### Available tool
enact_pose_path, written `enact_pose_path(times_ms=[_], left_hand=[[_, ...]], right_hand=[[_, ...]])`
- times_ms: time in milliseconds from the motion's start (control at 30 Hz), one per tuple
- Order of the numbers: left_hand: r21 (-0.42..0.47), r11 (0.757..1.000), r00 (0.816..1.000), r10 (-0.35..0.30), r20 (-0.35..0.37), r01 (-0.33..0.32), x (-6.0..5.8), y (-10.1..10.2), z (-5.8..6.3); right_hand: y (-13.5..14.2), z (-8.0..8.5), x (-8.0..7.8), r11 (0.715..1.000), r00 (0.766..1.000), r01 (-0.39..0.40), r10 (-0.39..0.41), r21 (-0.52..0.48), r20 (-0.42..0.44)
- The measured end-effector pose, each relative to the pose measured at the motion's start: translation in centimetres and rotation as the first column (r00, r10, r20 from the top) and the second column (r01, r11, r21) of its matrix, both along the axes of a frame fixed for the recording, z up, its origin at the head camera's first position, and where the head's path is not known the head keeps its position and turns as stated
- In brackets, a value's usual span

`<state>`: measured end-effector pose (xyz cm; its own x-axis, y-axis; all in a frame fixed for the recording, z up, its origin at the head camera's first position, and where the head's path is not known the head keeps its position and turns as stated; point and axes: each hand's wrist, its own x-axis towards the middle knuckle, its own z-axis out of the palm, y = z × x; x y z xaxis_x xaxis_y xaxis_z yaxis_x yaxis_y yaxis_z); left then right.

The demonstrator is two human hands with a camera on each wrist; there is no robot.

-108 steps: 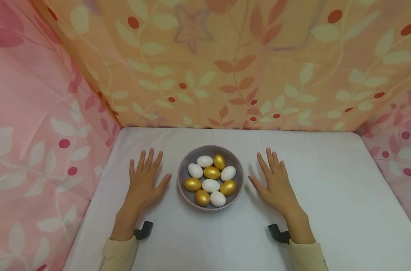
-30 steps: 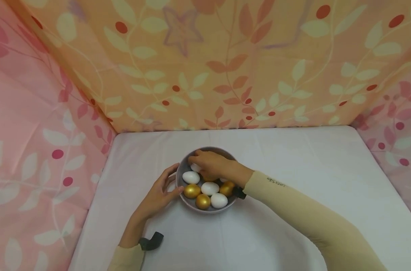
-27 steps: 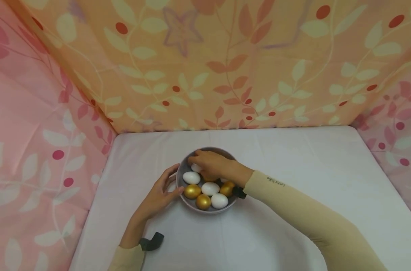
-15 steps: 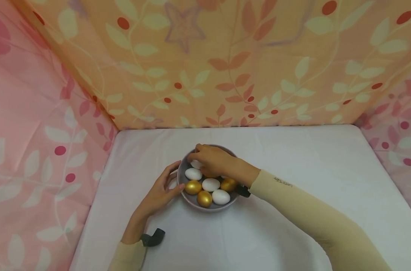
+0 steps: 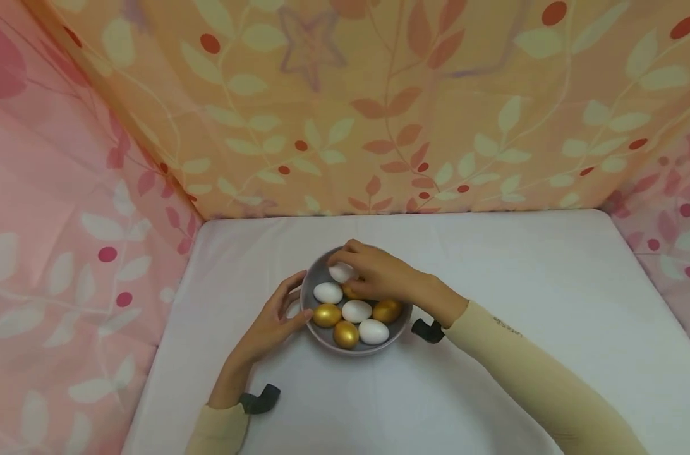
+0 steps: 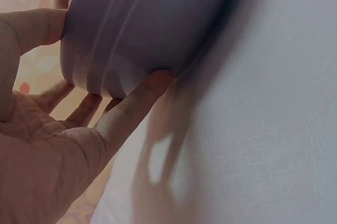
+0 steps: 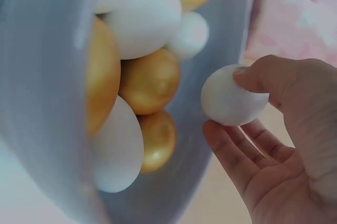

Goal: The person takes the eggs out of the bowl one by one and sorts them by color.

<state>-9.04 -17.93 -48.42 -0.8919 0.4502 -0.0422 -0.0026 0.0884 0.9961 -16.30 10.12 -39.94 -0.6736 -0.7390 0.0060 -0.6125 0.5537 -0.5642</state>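
A round grey-purple bowl holds several white and gold eggs, among them a gold egg and a white egg at its near side. My right hand reaches over the far part of the bowl and pinches a white egg between thumb and fingertips. In the right wrist view this egg is apart from the others, close to the bowl's inner wall. My left hand holds the bowl's left side, thumb and fingers spread around the outer wall. The right hand hides some eggs in the head view.
The bowl stands on a table with a white cloth. An orange leaf-patterned curtain hangs behind the table, and a pink one on the left. Each wrist carries a black camera mount.
From lying over the bowl's middle, my right hand has shifted right and risen, with a white egg now in its fingers. Earlier both hands lay flat beside the bowl; the left now holds it.
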Motion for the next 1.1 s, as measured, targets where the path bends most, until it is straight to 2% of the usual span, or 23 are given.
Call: enact_pose_path(times_ms=[167, 267, 400, 567, 700, 767, 900, 1000, 1100], left_hand=[[-0.006, 1.0, 1.0, 0.019, -0.003, -0.019, 0.0, 0.0, 0.1], [-0.007, 1.0, 0.999, 0.03, -0.011, -0.03, 0.0, 0.0, 0.1], [0.001, 1.0, 1.0, 0.02, -0.011, -0.02, -0.1, 0.2, 0.1], [0.008, 1.0, 1.0, 0.006, -0.011, -0.006, -0.1, 0.1, 0.0], [0.019, 1.0, 1.0, 0.008, -0.013, -0.008, -0.1, -0.1, 0.1], [0.017, 1.0, 1.0, 0.005, -0.016, -0.004, -0.2, 0.0, 0.0], [0.003, 1.0, 1.0, -0.008, -0.012, 0.008, -0.3, 0.2, -0.3], [0.0, 1.0, 1.0, -0.007, -0.003, 0.007, -0.2, 0.2, -0.4], [0.001, 1.0, 1.0, 0.001, -0.006, -0.001, -0.1, 0.0, -0.2]], right_hand=[[1.6, 0.4, 0.6, 0.993, 0.998, 0.055, -0.051, -0.101, 0.045], [2.8, 0.5, 0.8, 0.973, 0.993, 0.102, -0.089, -0.206, 0.071], [4.7, 0.4, 1.2, 0.93, 0.981, 0.19, -0.171, -0.313, 0.089], [6.9, -0.3, 2.2, 0.866, 0.949, 0.314, -0.281, -0.389, 0.142], [8.3, -1.0, 2.6, 0.817, 0.929, 0.371, -0.332, -0.442, 0.165], [9.0, -1.3, 2.7, 0.797, 0.917, 0.398, -0.364, -0.455, 0.165], [10.4, -1.8, 3.0, 0.765, 0.869, 0.494, -0.44, -0.413, 0.225], [11.1, -2.2, 3.2, 0.754, 0.832, 0.553, -0.478, -0.354, 0.283], [11.4, -2.8, 3.1, 0.752, 0.812, 0.58, -0.504, -0.313, 0.294]])
